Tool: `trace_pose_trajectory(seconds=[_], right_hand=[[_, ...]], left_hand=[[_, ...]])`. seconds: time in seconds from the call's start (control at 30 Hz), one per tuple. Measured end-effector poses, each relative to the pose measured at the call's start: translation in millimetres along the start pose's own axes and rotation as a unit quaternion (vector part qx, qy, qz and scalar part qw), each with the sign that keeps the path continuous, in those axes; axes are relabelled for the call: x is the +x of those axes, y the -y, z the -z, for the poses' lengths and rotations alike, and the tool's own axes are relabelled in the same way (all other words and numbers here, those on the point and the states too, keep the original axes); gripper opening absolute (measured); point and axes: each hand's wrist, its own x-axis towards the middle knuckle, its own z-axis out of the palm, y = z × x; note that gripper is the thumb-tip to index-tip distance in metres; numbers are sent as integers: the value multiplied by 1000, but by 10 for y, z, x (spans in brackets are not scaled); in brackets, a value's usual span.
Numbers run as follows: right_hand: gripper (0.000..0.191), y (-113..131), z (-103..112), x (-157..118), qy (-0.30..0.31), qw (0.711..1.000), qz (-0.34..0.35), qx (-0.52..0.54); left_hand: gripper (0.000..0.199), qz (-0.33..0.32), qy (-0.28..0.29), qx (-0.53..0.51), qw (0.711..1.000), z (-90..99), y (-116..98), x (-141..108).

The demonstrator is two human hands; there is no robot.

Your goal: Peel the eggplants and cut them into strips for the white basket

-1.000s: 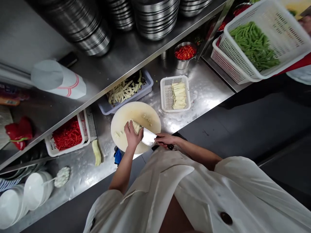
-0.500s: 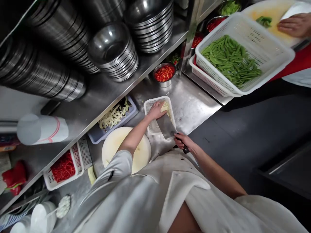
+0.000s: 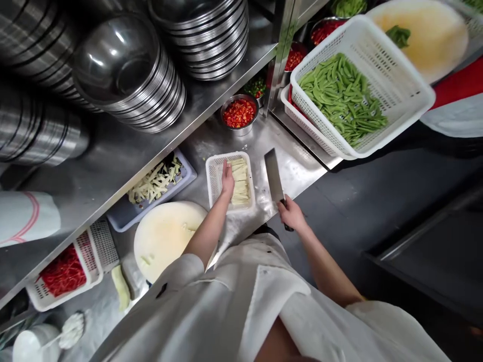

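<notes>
Pale cut strips point(image 3: 240, 182) lie side by side in a small white basket point(image 3: 215, 173) on the steel counter. My left hand point(image 3: 227, 180) reaches into this basket, its fingers stretched out and on edge against the left side of the strips. In my right hand point(image 3: 292, 213) is the black handle of a cleaver point(image 3: 273, 173), its blade raised to the right of the basket and touching nothing. A round cutting board point(image 3: 168, 234) with a few pale scraps lies at the lower left of the basket.
A steel shelf with stacked bowls point(image 3: 124, 75) overhangs the counter. Behind are a bowl of chopped red peppers point(image 3: 239, 113) and a large basket of green pods point(image 3: 343, 95). A bluish tray of peelings point(image 3: 154, 183) and a basket of red strips point(image 3: 64, 271) sit left.
The cleaver has moved out of the small basket to its right. My left hand has shifted to the left side of the strips. The other person's hand has left the view; the view has shifted.
</notes>
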Motion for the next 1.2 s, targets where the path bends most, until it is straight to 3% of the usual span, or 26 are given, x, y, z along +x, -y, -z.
trace_pose_trajectory(seconds=[0.07, 0.17, 0.27, 0.33, 0.4, 0.5, 0.6, 0.7, 0.8, 0.9, 1.0, 1.1, 1.2], right_hand=[[21, 168, -194, 188, -2, 993, 38, -111], [24, 246, -457, 251, 29, 987, 36, -156], [25, 160, -574, 147, -12, 986, 39, -164], [25, 86, -566, 51, -51, 986, 63, -145], [29, 48, -530, -30, -37, 994, 72, -76], [38, 70, -529, -86, 109, 992, 47, 51], [44, 89, -686, -64, 279, 957, 12, 80], [46, -1, -973, -35, 384, 922, -19, 47], [51, -180, -1274, -58, 447, 893, -51, 12], [54, -321, -1523, -121, 478, 877, -48, -21], [54, -306, -1776, -163, 483, 873, -24, -59], [54, -142, -2157, -195, 483, 870, -22, -94], [54, 17, -2682, -295, 499, 859, -14, -116]], left_hand=[[76, -1, -2, -6, 1000, -98, -7, 35], [75, -6, -1, 34, 999, -172, -40, 70], [74, -50, -1, 75, 996, -20, -106, 35], [68, -117, -31, 101, 987, 283, -141, -49], [59, -184, -74, 146, 969, 751, -118, -215], [50, -216, -125, 251, 935, 1607, 122, -717], [59, -221, -50, 346, 911, 2264, 561, -1535], [53, -221, 35, 369, 902, 2471, 977, -2338], [39, -171, -16, 355, 919, 2480, 1253, -2792], [38, -93, -116, 369, 918, 2670, 1460, -2949], [46, -34, -231, 376, 897, 3122, 1676, -3023], [76, 19, -338, 336, 879, 3601, 1887, -3068], [96, 38, -366, 253, 895, 3761, 1995, -3025]])
